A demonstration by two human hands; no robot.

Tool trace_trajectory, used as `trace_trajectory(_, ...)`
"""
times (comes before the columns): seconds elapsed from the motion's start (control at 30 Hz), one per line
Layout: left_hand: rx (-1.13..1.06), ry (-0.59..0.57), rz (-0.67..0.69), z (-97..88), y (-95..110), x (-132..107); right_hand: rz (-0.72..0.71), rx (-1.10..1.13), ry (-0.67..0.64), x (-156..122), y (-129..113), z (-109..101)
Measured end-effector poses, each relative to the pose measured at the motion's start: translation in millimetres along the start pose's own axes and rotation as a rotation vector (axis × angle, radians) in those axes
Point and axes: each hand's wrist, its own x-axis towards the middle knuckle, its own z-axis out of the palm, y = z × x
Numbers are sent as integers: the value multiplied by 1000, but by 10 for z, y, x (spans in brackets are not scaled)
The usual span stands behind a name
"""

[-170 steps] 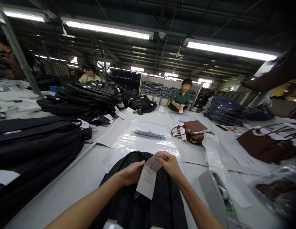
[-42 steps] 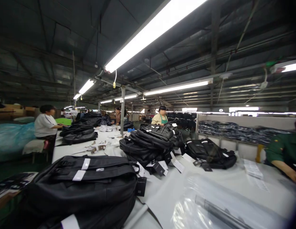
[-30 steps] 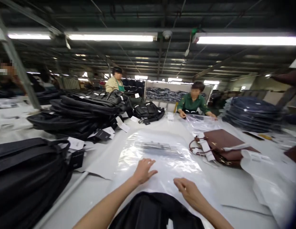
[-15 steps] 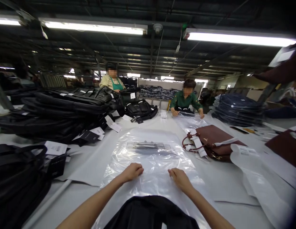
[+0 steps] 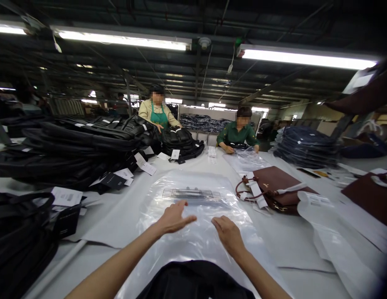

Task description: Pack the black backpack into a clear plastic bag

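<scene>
Both laid flat and open, left hand [image 5: 173,217] and right hand [image 5: 227,235] press the flat clear plastic bag [image 5: 198,182].

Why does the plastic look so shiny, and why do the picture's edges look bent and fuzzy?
Head view: the tube lights throw white glare across the clear plastic bag; the wide lens bows straight lines; the right edge is smeared and dim; the ceiling stays dark.

One head-worn camera looks forward and slightly down along the white table [image 5: 96,257], close above the left hand [image 5: 173,216] and right hand [image 5: 228,236], reaching a co-worker [image 5: 238,133] at the far end.
</scene>
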Motion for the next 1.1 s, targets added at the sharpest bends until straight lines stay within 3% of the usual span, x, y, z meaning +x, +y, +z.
trace_trajectory(0.1,327,88,87,210,106,-192,12,-28,36,61,-69,-38)
trace_trajectory(0.2,654,179,70,307,-42,-333,-26,-48,48,60,-50,-92)
trace_trajectory(0.37,676,251,-70,8,-489,-579,-154,-59,14,-175,339,-143)
trace_trajectory(0.5,648,292,-161,-204,-750,-883,50,-28,48,-528,723,-218)
trace_trajectory(0.57,463,331,-263,-217,-885,-1029,171,23,55,-699,856,-272)
trace_trajectory(0.7,-634,331,-696,-154,-1081,-1149,423,220,109,-908,1007,-324)
trace_trajectory(0.77,-1128,339,-853,-162,-1064,-1093,571,366,161,-939,1039,-308)
trace_trajectory(0.87,-1711,451,-1036,-262,-915,-898,757,639,242,-928,1039,-275)
trace_trajectory(0.93,-1867,475,-1049,-343,-800,-734,815,835,290,-895,1030,-287)
trace_trajectory(1.03,-1878,404,-870,-389,-684,-523,835,1102,342,-816,1060,-392)
trace_trajectory(1.1,-1828,298,-732,-337,-637,-460,827,1266,364,-757,1116,-498)
